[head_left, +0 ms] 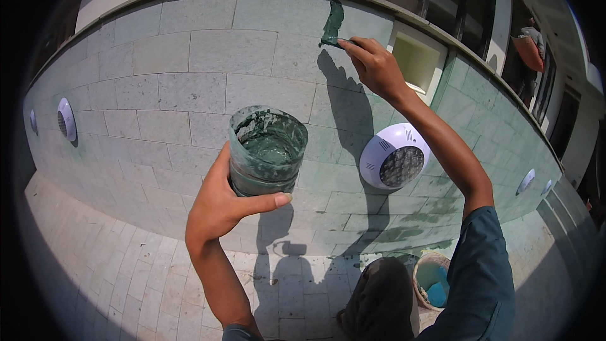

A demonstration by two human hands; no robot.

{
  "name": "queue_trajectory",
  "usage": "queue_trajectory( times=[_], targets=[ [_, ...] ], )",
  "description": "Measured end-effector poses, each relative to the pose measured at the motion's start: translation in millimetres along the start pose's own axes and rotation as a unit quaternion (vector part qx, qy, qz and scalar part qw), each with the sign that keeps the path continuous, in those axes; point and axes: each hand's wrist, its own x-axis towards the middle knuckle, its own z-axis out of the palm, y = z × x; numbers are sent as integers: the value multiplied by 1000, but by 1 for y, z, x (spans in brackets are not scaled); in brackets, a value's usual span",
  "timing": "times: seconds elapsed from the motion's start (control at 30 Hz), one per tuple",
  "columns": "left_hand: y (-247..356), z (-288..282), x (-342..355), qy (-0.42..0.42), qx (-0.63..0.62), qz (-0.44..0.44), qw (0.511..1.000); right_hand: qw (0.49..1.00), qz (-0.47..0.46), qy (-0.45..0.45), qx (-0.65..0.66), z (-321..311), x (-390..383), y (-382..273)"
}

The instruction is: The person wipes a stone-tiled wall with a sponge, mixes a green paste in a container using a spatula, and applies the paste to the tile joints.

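My left hand (214,205) is wrapped round a cut-down clear plastic tub (265,173), held upright in front of the tiled wall (170,50). Dark green paste (268,145) lies inside it and smears its walls. Up near the top of the wall, my right hand (379,69) is closed on a small flat spatula (339,42), whose blade edge presses against the tiles. Directly above the blade runs a thick upright smear of green paste (333,16). My fingers hide most of the spatula's handle.
A round white pool light (384,156) juts from the wall below my right forearm; another light (66,119) is at left. Right of my right hand is a square recess (413,57). A bucket (430,284) holding something blue stands by my knee. A person (529,57) is at far right.
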Motion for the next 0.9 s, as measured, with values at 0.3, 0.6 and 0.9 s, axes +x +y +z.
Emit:
queue_trajectory(
  times=[0.3, 0.6, 0.9],
  targets=[
    [2, 1, -1, -1, -8, -8, 1000, 997, -25, -41, -52, 16, -1, 9],
    [2, 1, 0, -10, -10, -6, 1000, 995, -27, 22, -98, -3, 25, 46],
    [0, -3, -1, -5, 1, -12, 1000, 987, -103, -107, -66, -3, 0, 39]
  ],
)
